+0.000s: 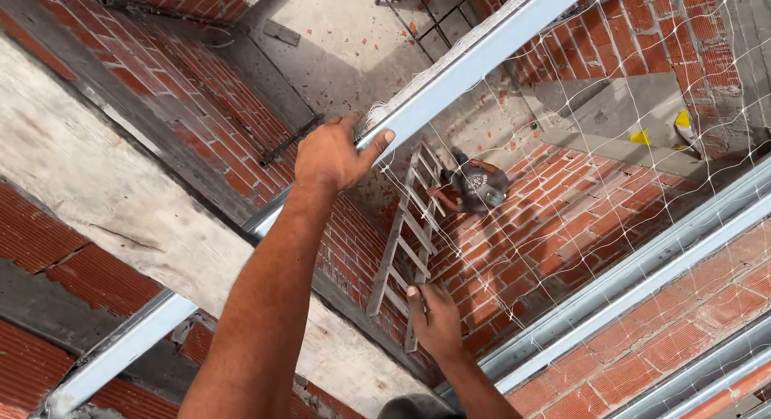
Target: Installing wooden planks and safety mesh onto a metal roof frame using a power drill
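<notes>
The left hand (331, 155) is raised and wrapped around a long grey metal rail (450, 75), fingers over the top edge and thumb pressed along its side, so its grip is closed on the rail. The rail's long axis runs diagonally across the view, from the lower left corner up toward the upper right, and it lies just beside a concrete beam (104, 202) set between red brick walls (201, 106). The right hand (438, 322) sits lower, near the middle bottom, its fingers curled around a thin dark tool (424, 305) (too small to tell what kind), so its grip is closed on that. White netting (562, 170) is stretched from the rail across the right side, above further parallel metal rails (642, 282). Through the netting, well apart from both hands, a wooden ladder (405, 234) leans against the brickwork, and another person (474, 186) in a grey shirt stands by its far end.
</notes>
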